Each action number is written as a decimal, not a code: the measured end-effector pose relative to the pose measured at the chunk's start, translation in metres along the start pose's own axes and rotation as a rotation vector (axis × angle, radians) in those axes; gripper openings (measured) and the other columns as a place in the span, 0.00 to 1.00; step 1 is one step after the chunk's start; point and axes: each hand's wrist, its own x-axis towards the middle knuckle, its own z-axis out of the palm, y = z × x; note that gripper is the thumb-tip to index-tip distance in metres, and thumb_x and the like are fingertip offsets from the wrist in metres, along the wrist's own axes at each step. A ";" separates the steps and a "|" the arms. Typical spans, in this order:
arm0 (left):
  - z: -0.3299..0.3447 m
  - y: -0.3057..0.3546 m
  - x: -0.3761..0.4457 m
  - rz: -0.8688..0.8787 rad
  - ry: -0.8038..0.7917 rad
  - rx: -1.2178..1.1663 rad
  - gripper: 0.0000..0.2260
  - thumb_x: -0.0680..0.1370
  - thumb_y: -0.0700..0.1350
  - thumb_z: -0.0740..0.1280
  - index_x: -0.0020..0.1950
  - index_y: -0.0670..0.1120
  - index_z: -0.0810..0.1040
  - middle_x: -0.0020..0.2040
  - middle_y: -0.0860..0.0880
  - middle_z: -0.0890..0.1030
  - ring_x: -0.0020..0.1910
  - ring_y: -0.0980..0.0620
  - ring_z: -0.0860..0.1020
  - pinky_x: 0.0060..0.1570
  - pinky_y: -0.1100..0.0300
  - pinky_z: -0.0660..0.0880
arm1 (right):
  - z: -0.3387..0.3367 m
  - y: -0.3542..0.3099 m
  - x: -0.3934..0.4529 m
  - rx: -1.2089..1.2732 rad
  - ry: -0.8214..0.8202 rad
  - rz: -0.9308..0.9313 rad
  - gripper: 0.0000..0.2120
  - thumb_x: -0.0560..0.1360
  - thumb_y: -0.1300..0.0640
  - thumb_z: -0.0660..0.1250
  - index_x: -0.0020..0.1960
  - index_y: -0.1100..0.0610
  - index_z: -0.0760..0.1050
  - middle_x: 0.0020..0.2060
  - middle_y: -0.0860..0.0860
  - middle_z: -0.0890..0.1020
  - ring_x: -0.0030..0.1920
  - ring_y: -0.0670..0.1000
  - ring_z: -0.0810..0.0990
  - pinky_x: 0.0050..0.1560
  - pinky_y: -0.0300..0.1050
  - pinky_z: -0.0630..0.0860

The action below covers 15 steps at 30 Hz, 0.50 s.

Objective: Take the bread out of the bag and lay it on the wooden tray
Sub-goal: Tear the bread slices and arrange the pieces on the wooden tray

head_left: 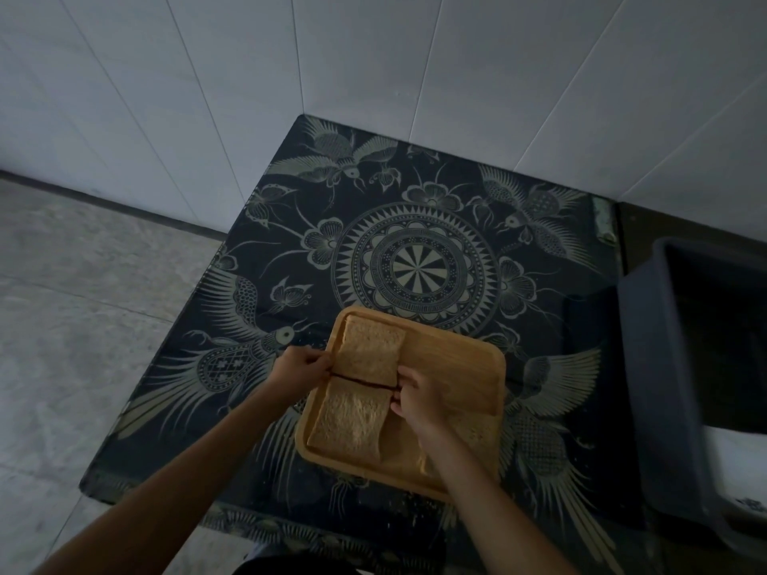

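We see a dark table (415, 226) patterned with pale birds, flowers and a central mandala (417, 267), set into a corner of white tiled walls (373, 56). Beside its right edge stands a dark bin (680, 367); grey floor (83, 305) lies left.

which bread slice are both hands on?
The far slice: left hand pinches its left edge, right hand its right corner. The near slice lies flat on the wooden tray.

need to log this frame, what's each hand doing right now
Left hand: pinched shut on the far bread slice.
Right hand: fingers curled at the slices' right edges; grip cannot be told.
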 end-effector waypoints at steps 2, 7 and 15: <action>0.001 0.000 -0.001 0.009 0.008 0.000 0.10 0.79 0.46 0.68 0.42 0.53 0.87 0.39 0.43 0.88 0.38 0.49 0.82 0.42 0.53 0.80 | 0.000 -0.001 -0.001 -0.010 0.000 -0.003 0.17 0.86 0.59 0.55 0.71 0.54 0.74 0.54 0.51 0.83 0.52 0.49 0.84 0.56 0.49 0.84; 0.000 0.001 -0.003 0.005 0.003 0.026 0.08 0.79 0.47 0.68 0.50 0.53 0.87 0.38 0.50 0.88 0.44 0.42 0.87 0.47 0.47 0.84 | -0.002 -0.002 -0.004 -0.021 0.010 0.008 0.17 0.85 0.60 0.58 0.72 0.56 0.73 0.49 0.48 0.80 0.47 0.45 0.81 0.45 0.39 0.81; -0.001 0.001 -0.008 0.031 0.001 0.023 0.10 0.75 0.50 0.68 0.37 0.64 0.84 0.39 0.53 0.88 0.43 0.46 0.87 0.47 0.48 0.85 | -0.002 -0.003 -0.004 -0.034 0.020 0.011 0.17 0.85 0.59 0.58 0.72 0.55 0.73 0.46 0.47 0.79 0.44 0.45 0.80 0.45 0.40 0.81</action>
